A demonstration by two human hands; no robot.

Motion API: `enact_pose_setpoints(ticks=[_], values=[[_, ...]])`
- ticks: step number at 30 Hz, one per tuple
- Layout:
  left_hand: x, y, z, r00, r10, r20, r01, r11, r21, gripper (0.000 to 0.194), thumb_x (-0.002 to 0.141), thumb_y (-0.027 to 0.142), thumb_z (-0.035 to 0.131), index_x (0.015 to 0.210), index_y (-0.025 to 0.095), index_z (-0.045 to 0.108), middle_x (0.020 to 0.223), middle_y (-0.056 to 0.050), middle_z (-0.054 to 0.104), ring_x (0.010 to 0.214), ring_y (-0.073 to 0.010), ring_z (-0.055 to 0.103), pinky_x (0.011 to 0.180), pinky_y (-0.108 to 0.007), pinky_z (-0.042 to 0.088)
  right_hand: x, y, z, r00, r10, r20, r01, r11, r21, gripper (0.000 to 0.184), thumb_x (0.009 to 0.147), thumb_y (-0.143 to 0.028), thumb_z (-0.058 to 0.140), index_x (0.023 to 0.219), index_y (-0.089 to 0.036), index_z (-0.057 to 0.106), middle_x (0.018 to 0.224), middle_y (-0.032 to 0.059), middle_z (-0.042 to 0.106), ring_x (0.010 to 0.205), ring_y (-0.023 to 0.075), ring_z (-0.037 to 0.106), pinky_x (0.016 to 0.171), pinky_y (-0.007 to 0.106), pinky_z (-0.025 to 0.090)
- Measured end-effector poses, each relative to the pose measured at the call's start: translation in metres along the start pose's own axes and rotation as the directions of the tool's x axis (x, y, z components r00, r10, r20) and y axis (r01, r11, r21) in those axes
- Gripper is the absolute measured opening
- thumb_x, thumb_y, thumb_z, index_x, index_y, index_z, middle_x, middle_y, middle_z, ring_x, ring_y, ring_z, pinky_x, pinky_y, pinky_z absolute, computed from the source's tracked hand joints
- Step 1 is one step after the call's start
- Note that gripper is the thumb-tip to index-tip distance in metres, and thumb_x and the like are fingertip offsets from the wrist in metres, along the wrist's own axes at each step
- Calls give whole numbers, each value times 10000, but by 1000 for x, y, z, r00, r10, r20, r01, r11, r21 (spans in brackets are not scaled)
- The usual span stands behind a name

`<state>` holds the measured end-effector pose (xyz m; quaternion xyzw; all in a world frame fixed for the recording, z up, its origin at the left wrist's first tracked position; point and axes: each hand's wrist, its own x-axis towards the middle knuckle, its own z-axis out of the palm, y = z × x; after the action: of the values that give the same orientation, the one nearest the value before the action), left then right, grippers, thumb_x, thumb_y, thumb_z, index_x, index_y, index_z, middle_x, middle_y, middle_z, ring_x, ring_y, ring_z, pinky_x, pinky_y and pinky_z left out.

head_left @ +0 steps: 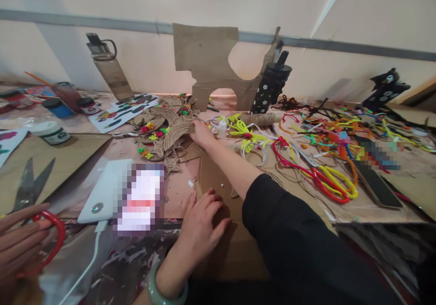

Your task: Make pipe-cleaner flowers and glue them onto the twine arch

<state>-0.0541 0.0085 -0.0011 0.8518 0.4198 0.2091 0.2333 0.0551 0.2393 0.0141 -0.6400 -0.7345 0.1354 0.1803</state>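
Note:
My right hand (203, 135) reaches forward, its fingers closed on the edge of a curved coiled-twine piece (179, 130). This piece lies on a heap of similar brown twine pieces (162, 113), dotted with small red, yellow and green knotted flowers. A star-shaped twine piece (172, 162) sticks out below the heap. Nearer to me, my left hand (204, 221), with a pale green bangle on the wrist, rests over a cardboard sheet (235, 250). Its fingers are apart and slightly curved, with nothing visible in them.
At left, another person's hand (23, 241) holds red-handled scissors (34, 187). A white power bank (105, 191) and a phone (141, 200) lie beside my left hand. Bottles (112, 76), paint jars (51, 132), cut cardboard (204, 51) and colourful cords (316, 178) surround the work area.

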Motion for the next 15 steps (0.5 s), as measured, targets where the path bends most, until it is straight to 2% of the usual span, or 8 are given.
enact_pose_setpoints(ticks=[2, 5, 11, 15], values=[[-1, -2, 2, 1000, 11, -9, -11, 1000, 5, 204, 814, 236, 598, 1015, 212, 617, 1156, -113, 678, 1221, -325, 533, 1038, -632, 291, -5, 2, 0, 1000, 8, 21, -8, 1000, -11, 446, 868, -292, 589, 1275, -144, 482, 1284, 140, 551, 1135, 269, 558, 938, 478, 459], [-3, -9, 7, 999, 33, -43, -32, 999, 19, 218, 821, 269, 590, 1031, 218, 621, 1165, -117, 677, 1204, -324, 549, 1034, -619, 307, -19, 0, -9, 998, -37, 43, 38, 999, -19, 502, 812, -263, 645, 1264, -110, 489, 1255, 179, 572, 1129, 298, 559, 942, 466, 452], [0, -17, 8, 997, 55, -49, -54, 998, 24, 231, 850, 372, 564, 1012, 224, 636, 1148, -109, 683, 1180, -328, 565, 1022, -608, 313, -63, -7, -61, 957, -289, -7, 288, 955, -62, 361, 861, -278, 584, 1198, -153, 548, 1313, 108, 532, 1253, 234, 440, 1066, 353, 329], [1, -16, 5, 999, 31, -25, -30, 999, 31, 239, 853, 390, 551, 1002, 229, 648, 1145, -98, 685, 1172, -319, 573, 1026, -585, 325, -104, 10, -93, 911, -408, 60, 413, 902, -127, 284, 857, -255, 581, 1106, -124, 620, 1215, 119, 587, 1164, 236, 511, 1006, 363, 371]])
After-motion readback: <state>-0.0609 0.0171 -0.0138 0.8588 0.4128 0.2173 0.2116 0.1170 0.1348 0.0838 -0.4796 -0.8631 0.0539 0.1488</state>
